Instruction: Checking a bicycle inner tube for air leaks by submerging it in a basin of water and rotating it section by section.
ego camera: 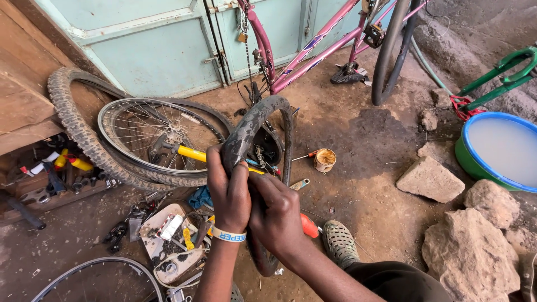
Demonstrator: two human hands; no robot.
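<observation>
Matt dusty rubber inner tube (254, 126), shiny metal spoked wheel (151, 137), rough stones (430, 179), glossy plastic basin (467, 159).

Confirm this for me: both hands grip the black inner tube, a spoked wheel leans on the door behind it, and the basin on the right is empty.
Not quite. The basin is not empty: the head view shows it filled with cloudy whitish liquid. The rest stands: the left hand and right hand both grip the black inner tube, and the spoked wheel leans on the door behind it.

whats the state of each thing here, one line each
inner tube: limp, held up in a loop
left hand: gripping the tube
right hand: gripping the tube
spoked wheel: tyre off, leaning
knobby tyre: off its rim
basin: full of cloudy water
pink bicycle: wheel missing
</observation>
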